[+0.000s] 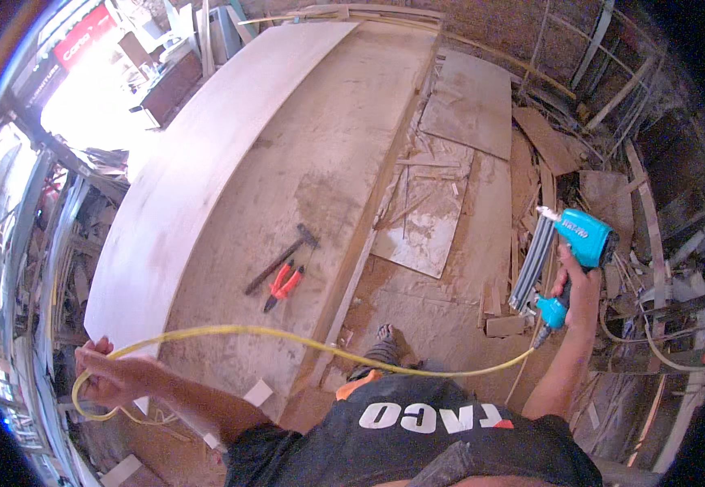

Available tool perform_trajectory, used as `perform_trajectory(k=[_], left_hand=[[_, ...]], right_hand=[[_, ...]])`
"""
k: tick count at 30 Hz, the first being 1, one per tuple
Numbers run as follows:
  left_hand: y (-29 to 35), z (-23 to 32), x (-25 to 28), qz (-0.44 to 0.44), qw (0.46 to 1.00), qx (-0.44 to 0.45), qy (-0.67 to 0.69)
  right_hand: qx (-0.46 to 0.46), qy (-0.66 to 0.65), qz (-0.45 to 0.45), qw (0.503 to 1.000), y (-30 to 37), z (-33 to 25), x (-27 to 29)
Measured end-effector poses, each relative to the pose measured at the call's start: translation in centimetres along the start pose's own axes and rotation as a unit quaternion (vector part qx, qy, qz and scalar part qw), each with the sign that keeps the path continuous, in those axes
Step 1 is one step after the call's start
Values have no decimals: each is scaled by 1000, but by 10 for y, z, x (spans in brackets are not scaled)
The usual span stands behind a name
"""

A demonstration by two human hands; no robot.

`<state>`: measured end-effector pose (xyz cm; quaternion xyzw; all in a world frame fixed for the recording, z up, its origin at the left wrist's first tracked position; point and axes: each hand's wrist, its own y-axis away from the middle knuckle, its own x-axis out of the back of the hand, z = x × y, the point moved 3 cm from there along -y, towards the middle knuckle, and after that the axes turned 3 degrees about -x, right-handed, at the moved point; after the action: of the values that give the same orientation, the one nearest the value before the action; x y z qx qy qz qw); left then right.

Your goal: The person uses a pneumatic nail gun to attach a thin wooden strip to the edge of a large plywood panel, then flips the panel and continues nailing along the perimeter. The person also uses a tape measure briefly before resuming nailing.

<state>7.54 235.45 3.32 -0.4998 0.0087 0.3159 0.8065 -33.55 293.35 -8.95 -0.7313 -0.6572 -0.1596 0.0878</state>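
Note:
My right hand (581,286) grips the handle of a turquoise pneumatic nail gun (573,252), held up at the right with its long grey magazine pointing down-left. A yellow air hose (287,334) runs from the gun's base across my body to the left. My left hand (113,375) holds a loop of that hose beside the near corner of a large pale plywood sheet (198,170). The sheet lies on a long wooden workbench (328,162).
A hammer (283,256) and red-handled pliers (283,284) lie on the bench near the middle. Wood offcuts and boards (466,105) cover the floor to the right. Scrap strips pile at the far right (636,203). My sandalled foot (383,341) stands below.

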Motion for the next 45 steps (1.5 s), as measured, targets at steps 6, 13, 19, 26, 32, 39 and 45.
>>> perform_trajectory(k=[6, 13, 19, 26, 32, 39, 45], left_hand=[[114, 43, -169, -59, 995, 69, 46], [243, 26, -289, -79, 986, 134, -53], [328, 29, -364, -79, 953, 207, -206], [465, -9, -413, -80, 919, 308, -232], [584, -19, -498, -102, 884, 373, -262], [712, -58, -581, -172, 860, 411, -249], [811, -68, -622, -216, 841, 333, -367]], right_hand=[[-45, -63, 36, 996, -139, -13, -25], [8, 8, -4, 1000, -380, -28, -92], [41, 51, -130, 989, -560, -116, -197], [111, 159, -208, 959, -717, -201, -340], [88, 183, -272, 941, -799, -246, -428], [109, 246, -327, 906, -944, -277, -544], [164, 265, -367, 876, -1070, -313, -691]])
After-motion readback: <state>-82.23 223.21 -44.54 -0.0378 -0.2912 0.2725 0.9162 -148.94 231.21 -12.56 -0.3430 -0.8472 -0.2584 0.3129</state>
